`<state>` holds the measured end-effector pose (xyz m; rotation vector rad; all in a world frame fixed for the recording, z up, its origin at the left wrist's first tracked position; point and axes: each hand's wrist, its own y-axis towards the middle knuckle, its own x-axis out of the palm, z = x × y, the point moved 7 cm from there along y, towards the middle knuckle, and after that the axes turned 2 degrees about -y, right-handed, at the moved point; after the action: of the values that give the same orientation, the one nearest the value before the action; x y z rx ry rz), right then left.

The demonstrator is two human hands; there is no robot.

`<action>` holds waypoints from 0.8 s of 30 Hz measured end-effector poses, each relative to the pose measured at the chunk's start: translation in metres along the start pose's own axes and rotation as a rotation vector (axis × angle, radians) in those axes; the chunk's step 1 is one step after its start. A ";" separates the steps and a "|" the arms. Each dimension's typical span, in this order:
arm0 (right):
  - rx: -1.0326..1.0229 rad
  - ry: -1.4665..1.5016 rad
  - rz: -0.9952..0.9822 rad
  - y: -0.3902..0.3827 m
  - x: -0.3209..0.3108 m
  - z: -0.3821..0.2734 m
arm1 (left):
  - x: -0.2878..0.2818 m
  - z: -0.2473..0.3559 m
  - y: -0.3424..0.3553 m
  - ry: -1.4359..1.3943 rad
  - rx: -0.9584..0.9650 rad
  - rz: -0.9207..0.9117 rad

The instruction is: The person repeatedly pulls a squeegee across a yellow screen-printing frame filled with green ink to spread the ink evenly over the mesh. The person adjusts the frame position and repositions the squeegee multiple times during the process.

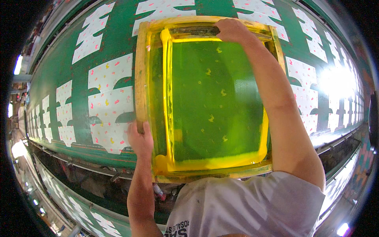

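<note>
A wooden-framed printing screen (142,79) lies over the green table, its green mesh (213,98) showing small yellow figures. Bright yellow ink lines the mesh's edges, thickest at the lower left corner and along the near side. My left hand (141,139) is closed around the left side of the frame, near its lower part. Reaching across the screen, my right arm ends at the far side, where my right hand (233,31) is closed on a dark, ink-stained wooden squeegee (191,31) lying inside the far rail. The hand hides part of the squeegee and frame.
White cut pieces (110,100) printed with small red and yellow figures lie in rows on the long green table (81,85), on both sides of the screen. Strong glare covers some at right. Past the table's near edge, another table (67,197) bears similar pieces.
</note>
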<state>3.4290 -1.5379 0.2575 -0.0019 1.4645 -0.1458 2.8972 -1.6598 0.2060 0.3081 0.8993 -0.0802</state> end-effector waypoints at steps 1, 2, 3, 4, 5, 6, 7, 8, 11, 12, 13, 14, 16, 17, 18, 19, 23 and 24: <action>-0.022 0.013 0.010 -0.007 0.001 -0.006 | 0.000 0.000 0.000 0.033 0.007 -0.003; -0.030 0.020 -0.007 -0.016 0.003 -0.011 | 0.000 -0.001 0.001 0.050 0.001 -0.001; -0.049 0.057 -0.006 -0.028 0.003 -0.018 | 0.002 -0.004 0.001 0.074 -0.042 -0.022; -0.053 0.088 -0.032 -0.043 0.006 -0.026 | 0.000 -0.003 0.000 0.051 -0.016 -0.023; -0.055 0.117 -0.055 -0.059 0.007 -0.034 | 0.001 -0.004 0.000 0.036 -0.026 -0.045; -0.054 0.125 -0.069 -0.078 0.007 -0.044 | 0.000 -0.004 0.000 0.012 -0.009 -0.045; -0.051 0.133 -0.084 -0.099 0.006 -0.055 | 0.001 -0.005 0.000 0.019 -0.022 -0.063; -0.049 0.139 -0.099 -0.120 0.005 -0.066 | 0.001 -0.004 0.000 0.018 -0.013 -0.060; -0.033 0.110 -0.263 -0.179 0.008 -0.103 | 0.002 -0.006 0.001 0.061 -0.008 -0.041; -0.027 0.101 -0.243 -0.200 0.006 -0.116 | 0.002 -0.008 0.001 0.096 -0.021 -0.039; -0.026 0.095 -0.222 -0.221 0.004 -0.130 | 0.002 -0.008 0.002 0.074 -0.005 -0.024; -0.014 0.078 -0.226 -0.243 0.004 -0.142 | 0.002 -0.009 0.002 0.064 -0.004 -0.013; 0.002 0.121 -0.231 -0.285 0.003 -0.166 | 0.004 -0.012 0.002 0.031 -0.018 -0.028; 0.015 0.138 -0.244 -0.304 0.005 -0.178 | 0.005 -0.015 0.002 0.010 -0.032 -0.055; 0.039 0.135 -0.277 -0.322 0.008 -0.191 | 0.005 -0.015 0.003 -0.002 -0.029 -0.060; 0.033 0.129 -0.256 -0.341 0.008 -0.203 | 0.004 -0.015 0.002 0.000 -0.013 -0.050; 0.016 0.169 -0.131 -0.415 0.010 -0.254 | 0.002 -0.010 -0.001 0.074 0.045 -0.011; 0.028 0.184 -0.122 -0.431 0.011 -0.264 | 0.001 -0.010 -0.001 0.090 0.041 -0.019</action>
<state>3.1266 -1.9432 0.2574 -0.0571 1.6464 -0.2717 2.8905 -1.6577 0.1989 0.3436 0.9909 -0.1031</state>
